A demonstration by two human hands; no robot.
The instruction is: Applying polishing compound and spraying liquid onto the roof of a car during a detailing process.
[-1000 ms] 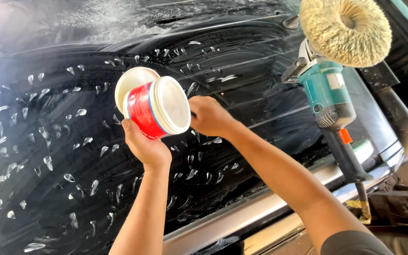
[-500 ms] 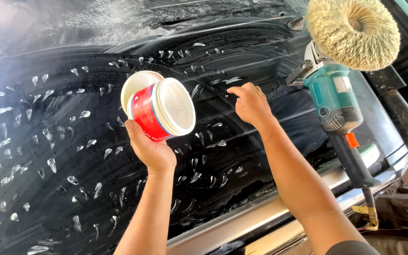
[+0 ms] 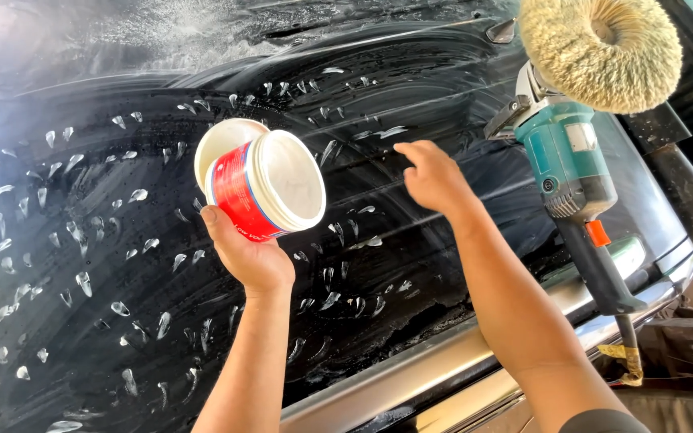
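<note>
The left hand point(image 3: 250, 256) has its fingers wrapped around a red-and-white tub of polishing paste point(image 3: 262, 186), held above the dabbed black car panel point(image 3: 82, 321). The right hand point(image 3: 435, 178), fingers loosely curled and grasping nothing, hovers right of the tub, near the teal polisher point(image 3: 579, 172).

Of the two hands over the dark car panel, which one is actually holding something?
The left hand: it grips the red-and-white tub, tilted with its open mouth showing. The right hand is empty, fingers at the smeared panel.

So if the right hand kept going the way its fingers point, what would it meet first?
Probably the black car panel, dotted with white paste dabs: the right hand has its fingers aimed at it. The depth is unclear.
</note>
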